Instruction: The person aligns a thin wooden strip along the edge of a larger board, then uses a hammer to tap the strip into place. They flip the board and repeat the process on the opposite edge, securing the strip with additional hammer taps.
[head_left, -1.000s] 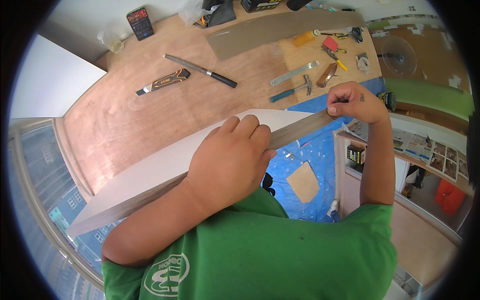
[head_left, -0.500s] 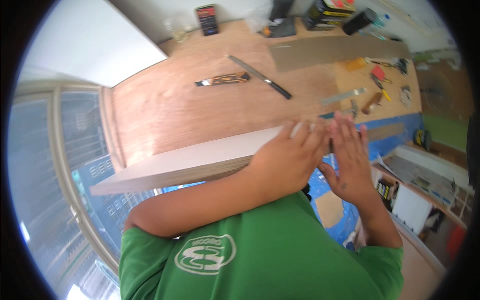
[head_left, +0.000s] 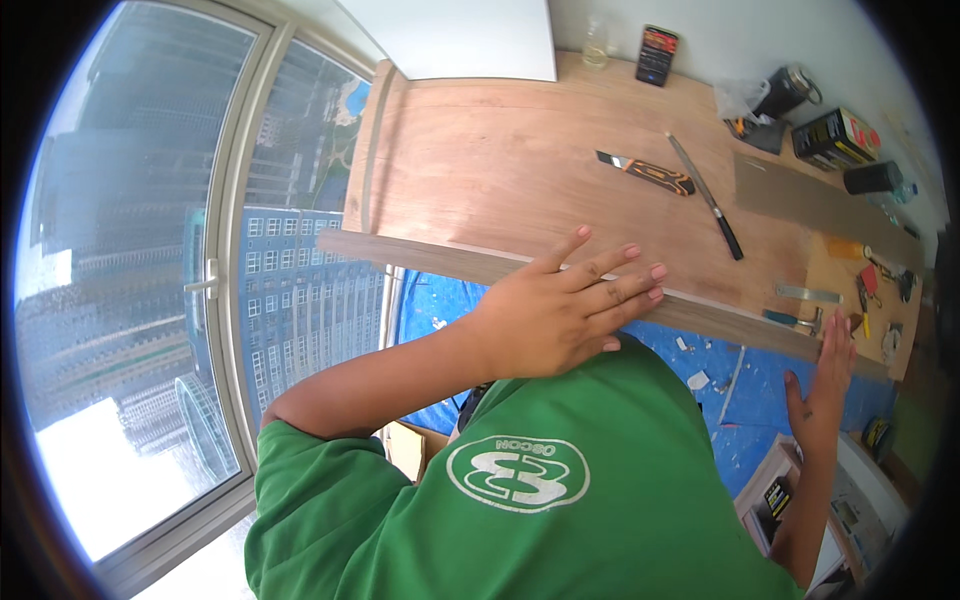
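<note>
The fingers (head_left: pixel 628 290) of your left hand (head_left: pixel 545 315) are fanned apart, laid flat across the long wood-grain board (head_left: pixel 440 261) in the head view, pinching nothing. Your right hand (head_left: pixel 824 385) reaches the board's right-hand stretch with its fingers close together and its thumb standing off; you can't tell from here how firmly it presses. The board runs along the near edge of the plywood worktop (head_left: pixel 500 150), above the blue sheet (head_left: pixel 435 305), its left end jutting slightly past the worktop's corner. The claw hammer (head_left: pixel 782 317) lies just beyond its right part. Judging by its looks, the board should be stiff and moderately light, but awkward in its length; its smooth face may slide under flat fingers, and its corners could chip. Grip both long edges, hands well apart.
</note>
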